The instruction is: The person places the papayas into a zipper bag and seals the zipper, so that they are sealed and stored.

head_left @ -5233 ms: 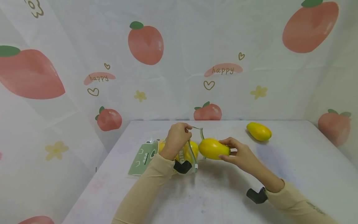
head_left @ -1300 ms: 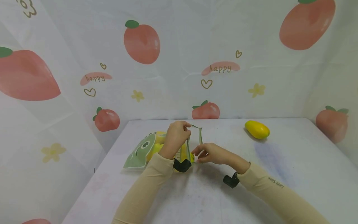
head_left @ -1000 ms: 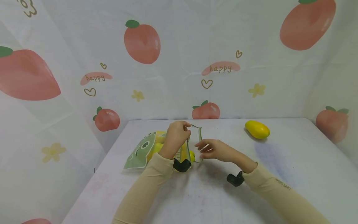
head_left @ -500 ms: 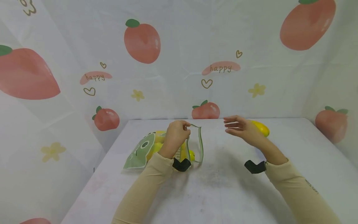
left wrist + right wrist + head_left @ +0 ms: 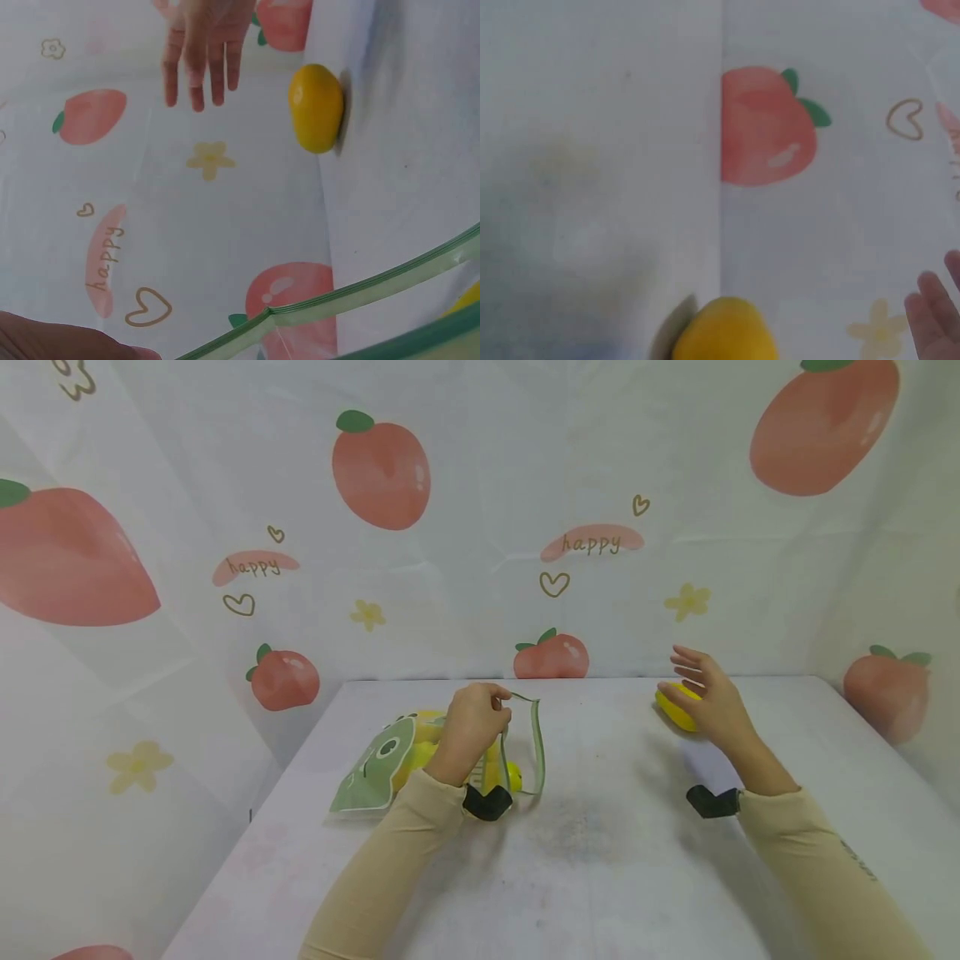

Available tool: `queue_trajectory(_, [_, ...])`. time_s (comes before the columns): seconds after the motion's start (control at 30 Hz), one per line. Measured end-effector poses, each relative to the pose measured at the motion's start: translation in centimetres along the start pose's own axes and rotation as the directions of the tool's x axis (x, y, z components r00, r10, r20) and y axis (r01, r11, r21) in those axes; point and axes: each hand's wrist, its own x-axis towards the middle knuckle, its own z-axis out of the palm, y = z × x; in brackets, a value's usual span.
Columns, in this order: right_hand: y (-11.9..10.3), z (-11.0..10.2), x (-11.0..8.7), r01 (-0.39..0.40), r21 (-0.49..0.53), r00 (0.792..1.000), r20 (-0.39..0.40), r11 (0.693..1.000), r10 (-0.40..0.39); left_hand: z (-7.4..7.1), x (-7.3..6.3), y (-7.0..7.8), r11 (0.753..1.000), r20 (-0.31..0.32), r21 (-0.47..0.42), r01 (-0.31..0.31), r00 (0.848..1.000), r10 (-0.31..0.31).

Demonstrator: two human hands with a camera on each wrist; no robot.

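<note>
My left hand [image 5: 471, 727] pinches the upper rim of a clear zip bag [image 5: 370, 781] with a green cartoon face, keeping its green-edged mouth spread toward the right. Yellow fruits [image 5: 422, 755] show through the bag, partly covered by the left hand and sleeve. At the back right, a yellow mango [image 5: 674, 715] lies on the table. My right hand [image 5: 716, 703] is raised in front of it with fingers extended, holding nothing and hiding part of it. From the left wrist, the whole mango [image 5: 316, 109] shows apart from the right hand [image 5: 206, 45].
The white table [image 5: 585, 893] meets a patterned cloth backdrop [image 5: 465, 585] along its far edge. The same cloth continues down the left and right sides. Black wrist mounts [image 5: 487, 802] stick out below both hands.
A mango held by my right hand earlier went into the bag. The right hand then drew back from the bag's mouth and moved right to the other mango. My left hand stayed on the rim.
</note>
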Motion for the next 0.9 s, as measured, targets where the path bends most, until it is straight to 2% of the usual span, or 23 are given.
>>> queue_trajectory(0.23, [2.0,-0.5,0.2,-0.096,-0.057,0.995,0.013,0.994,0.097,0.0,-0.1,0.1,1.0,0.006,0.003,0.012,1.0,-0.012])
queue_trajectory(0.37, [3.0,-0.6,0.3,-0.175,-0.098,0.983,0.033,0.98,0.179,0.0,-0.1,0.0,1.0,0.009,-0.005,0.011,1.0,-0.011])
queue_trajectory(0.5, [3.9,-0.8,0.6,-0.222,-0.148,0.971,0.055,0.964,0.233,0.1,-0.2,0.0,1.0,0.01,-0.004,0.012,1.0,-0.012])
queue_trajectory(0.73, [5.2,-1.0,1.0,-0.313,-0.207,0.935,0.103,0.927,0.339,0.0,-0.3,0.0,1.0,0.003,0.008,-0.009,1.0,0.008])
queue_trajectory(0.9, [6.3,-1.1,1.1,-0.349,-0.253,0.913,0.126,0.902,0.389,0.0,-0.3,0.0,1.0,0.005,0.004,-0.007,1.0,0.007])
